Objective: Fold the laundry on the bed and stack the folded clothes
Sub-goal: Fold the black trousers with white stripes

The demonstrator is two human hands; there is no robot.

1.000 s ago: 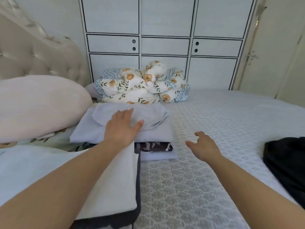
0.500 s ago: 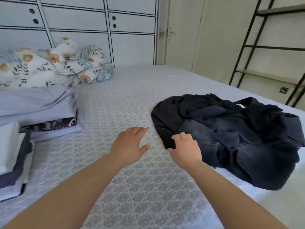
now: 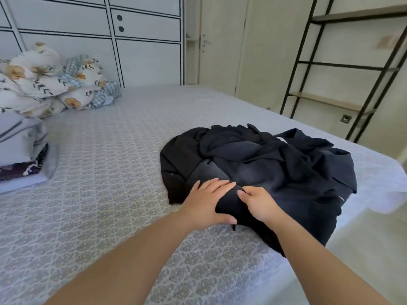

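Note:
A crumpled pile of dark clothes [image 3: 264, 164] lies on the right half of the bed [image 3: 114, 172], reaching to its right edge. Both hands are on the pile's near left edge. My left hand [image 3: 204, 203] lies on the dark fabric with its fingers stretched forward and a fold of cloth caught between thumb and fingers. My right hand [image 3: 257, 203] is just beside it, fingertips pinching the same fold. A stack of folded clothes [image 3: 22, 150], pale lilac on top with a dark patterned piece lower down, sits at the bed's left edge of view.
A bundled floral duvet [image 3: 48, 84] lies at the far left against the white wardrobe [image 3: 143, 51]. A closed door [image 3: 220, 40] and a black metal shelf rack [image 3: 343, 69] stand to the right, beyond the bed's edge. Patterned sheet shows between the stack and the pile.
My view swung right from the folded stack to the dark pile. Both hands moved forward onto the pile's near edge and took hold of a fold.

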